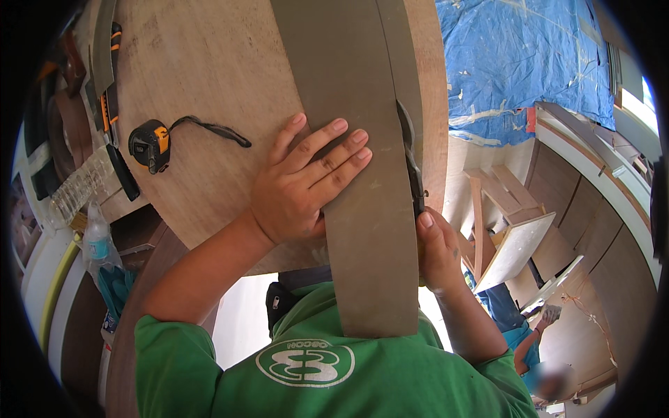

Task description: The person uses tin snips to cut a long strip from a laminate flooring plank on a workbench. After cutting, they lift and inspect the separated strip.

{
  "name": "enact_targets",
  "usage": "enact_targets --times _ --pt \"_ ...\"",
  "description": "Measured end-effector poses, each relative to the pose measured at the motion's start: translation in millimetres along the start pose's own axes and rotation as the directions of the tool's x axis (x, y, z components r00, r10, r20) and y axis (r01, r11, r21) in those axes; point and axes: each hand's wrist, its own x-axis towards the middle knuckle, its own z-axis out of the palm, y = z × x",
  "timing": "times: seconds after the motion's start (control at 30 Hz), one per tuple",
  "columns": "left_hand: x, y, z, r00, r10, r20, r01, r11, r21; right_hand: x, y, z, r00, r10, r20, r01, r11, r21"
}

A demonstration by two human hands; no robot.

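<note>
A long grey-brown flexible sheet strip (376, 272) runs from my chest across the wooden board. My left hand (300, 181) lies on it with fingers outstretched, pressing on its left part; the thumb is mostly hidden. At the strip's right edge, my right hand (439, 251) is closed around the dark handles of a pair of shears (413, 171). Their blades point away from me and meet the strip's right side, where a thin dark line runs on toward the far end. Part of the right-hand fingers is hidden under the strip.
A yellow-and-black tape measure (150, 145) with a black strap rests on the wooden board (209, 63). Orange-handled tools (109, 115) and a clear plastic bottle (97, 233) are at the left. A blue tarp (516, 63), wooden furniture (512, 202) and another person (533, 348) are at the right.
</note>
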Motion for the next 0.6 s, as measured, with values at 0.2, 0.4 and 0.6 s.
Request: enact_targets --times 0.2,0.4,0.6 --pt "-0.7 -0.4 1.2 1.000 -0.008 -0.014 0.008 1.000 0.007 -0.7 -2.3 1.9 0.999 0.041 0.011 -0.041 0.996 0.076" --pt "-0.4 -0.4 0.4 1.000 -0.011 -0.007 0.011 1.000 0.001 -0.2 -6.8 1.1 1.000 0.015 0.003 -0.015 1.000 -0.021" --pt "-0.7 -1.0 0.7 1.000 -0.012 -0.013 0.012 1.000 -0.010 -0.5 -11.4 4.2 1.000 0.001 -0.008 -0.001 1.000 -0.006"
